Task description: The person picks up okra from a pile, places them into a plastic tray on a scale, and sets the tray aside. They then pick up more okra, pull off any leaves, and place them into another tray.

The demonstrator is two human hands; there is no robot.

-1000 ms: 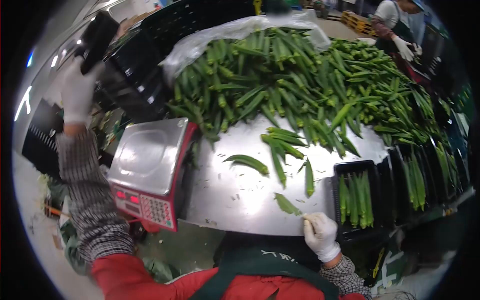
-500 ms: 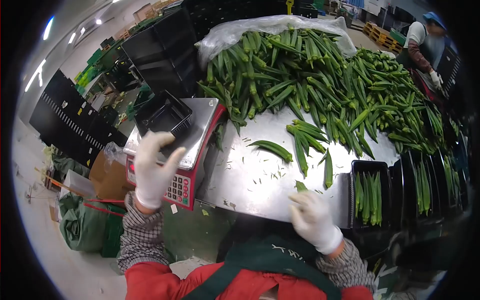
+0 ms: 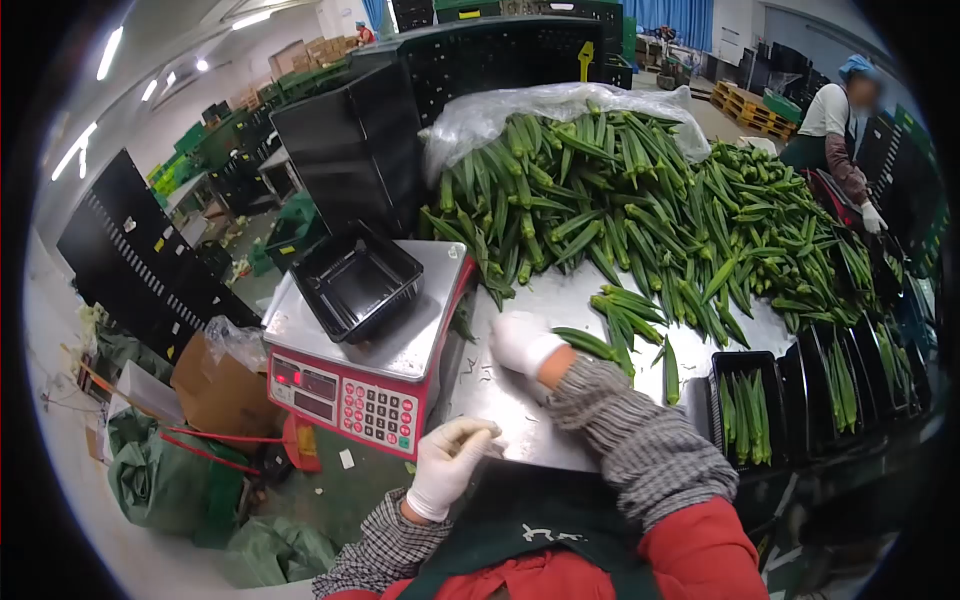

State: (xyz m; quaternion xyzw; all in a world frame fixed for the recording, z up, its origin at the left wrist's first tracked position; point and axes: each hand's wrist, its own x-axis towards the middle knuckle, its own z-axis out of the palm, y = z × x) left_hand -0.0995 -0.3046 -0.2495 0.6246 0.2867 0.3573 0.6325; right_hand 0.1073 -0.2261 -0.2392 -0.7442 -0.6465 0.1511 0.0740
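My left hand (image 3: pixel 452 465), in a white glove, is at the table's front edge by the scale's corner. Its fingers are pressed together, and anything between them is too small to make out. My right hand (image 3: pixel 525 343), also gloved, reaches across the metal table (image 3: pixel 560 440) with fingers curled under, so their tips are hidden. Beside it lie a single okra pod (image 3: pixel 588 345) and small green scraps. On the red digital scale (image 3: pixel 345 395) sits an empty black plastic tray (image 3: pixel 358 285), touched by neither hand.
A large okra heap (image 3: pixel 640 200) covers the table's back, partly under clear plastic (image 3: pixel 570 100). Okra-filled black trays (image 3: pixel 745 410) line the right edge. Black crates (image 3: pixel 335 150) stand behind the scale. A co-worker (image 3: pixel 835 130) stands at far right.
My left hand has left the tray's side and come down right to the table's front edge, fingers closing. My right hand has swung forward and left over the table. The view has shifted.
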